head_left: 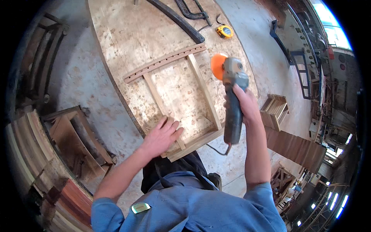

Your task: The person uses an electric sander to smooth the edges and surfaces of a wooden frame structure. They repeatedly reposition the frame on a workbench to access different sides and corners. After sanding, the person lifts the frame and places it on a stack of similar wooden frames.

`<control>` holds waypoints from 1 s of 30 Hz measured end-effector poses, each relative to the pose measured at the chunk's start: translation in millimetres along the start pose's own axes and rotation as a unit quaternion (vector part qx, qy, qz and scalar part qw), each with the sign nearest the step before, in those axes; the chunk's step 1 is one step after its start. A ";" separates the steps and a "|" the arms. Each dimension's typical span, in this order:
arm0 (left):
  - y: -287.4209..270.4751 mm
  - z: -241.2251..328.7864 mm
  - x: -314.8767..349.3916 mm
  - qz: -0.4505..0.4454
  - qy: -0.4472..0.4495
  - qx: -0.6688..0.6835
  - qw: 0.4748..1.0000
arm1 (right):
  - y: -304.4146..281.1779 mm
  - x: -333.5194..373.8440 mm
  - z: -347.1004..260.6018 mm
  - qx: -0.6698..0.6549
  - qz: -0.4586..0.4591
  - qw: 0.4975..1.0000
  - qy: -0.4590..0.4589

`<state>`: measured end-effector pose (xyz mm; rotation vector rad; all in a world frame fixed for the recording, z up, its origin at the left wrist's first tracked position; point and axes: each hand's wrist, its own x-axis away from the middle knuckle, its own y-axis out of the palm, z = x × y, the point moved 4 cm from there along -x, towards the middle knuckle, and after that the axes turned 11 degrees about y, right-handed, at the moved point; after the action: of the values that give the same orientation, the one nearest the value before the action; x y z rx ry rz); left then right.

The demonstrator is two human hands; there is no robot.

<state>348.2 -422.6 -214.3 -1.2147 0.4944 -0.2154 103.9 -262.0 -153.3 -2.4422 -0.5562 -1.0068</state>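
My right hand (247,103) is wrapped around the dark body of an angle grinder (234,106), raised over the right side of the table. Its orange disc (218,66) points up and to the left, apart from the wood. A light wooden frame (204,91) lies on the table, its near end close to my body. Along its far end runs a reddish rail (166,62) with a row of dark holes. My left hand (162,135) grips the frame's left side piece near the close corner, fingers bent over the wood.
On the table (119,34) beyond the frame lie a dark curved bar (176,19), a black clamp (191,9) and a yellow tape measure (224,31). The grinder's cord (218,151) hangs near my waist. A small wooden piece of furniture (275,110) stands right; stacked boards (31,143) stand left.
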 end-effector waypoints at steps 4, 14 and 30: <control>19.8 -15.8 -11.9 -0.126 0.110 -0.010 0.986 | -44.6 45.4 22.4 -0.054 0.005 0.998 -0.035; -87.9 17.6 -86.2 0.017 0.100 0.178 0.979 | -221.2 116.4 86.4 -0.164 0.146 0.975 -0.039; 9.0 -94.1 34.5 0.483 -0.509 0.590 0.399 | -159.8 133.6 160.3 0.030 0.042 0.998 0.039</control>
<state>332.9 -513.1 -255.7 0.6407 -0.2038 1.0505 198.0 -19.0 -119.7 -2.3417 -0.4478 -1.0324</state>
